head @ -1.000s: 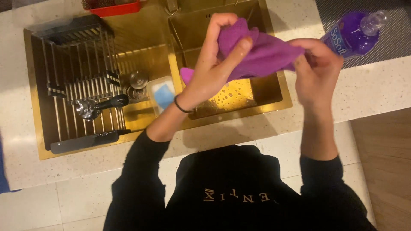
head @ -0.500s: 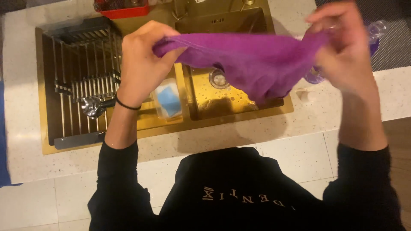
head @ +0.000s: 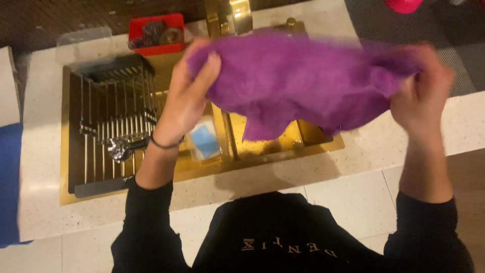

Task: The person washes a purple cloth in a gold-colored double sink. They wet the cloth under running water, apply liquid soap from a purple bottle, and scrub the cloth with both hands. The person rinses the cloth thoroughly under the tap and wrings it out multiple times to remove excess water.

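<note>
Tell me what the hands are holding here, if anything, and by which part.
Both hold one purple cloth, spread out above the gold sink. The left hand pinches its left edge, the right hand grips its right edge.

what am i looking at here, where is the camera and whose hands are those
The camera sits on a person's head and looks straight down, so the dark sleeves and hands at the bottom belong to the wearer. There is no machine, only bare hands. The left hand and the right hand each have a grip on one end of a purple cloth, stretched out between them above a gold-coloured double sink set in a pale countertop. In the sink's left basin sits a wire rack; a blue sponge lies near the divider. A red tray with scourers stands behind the sink.
</note>
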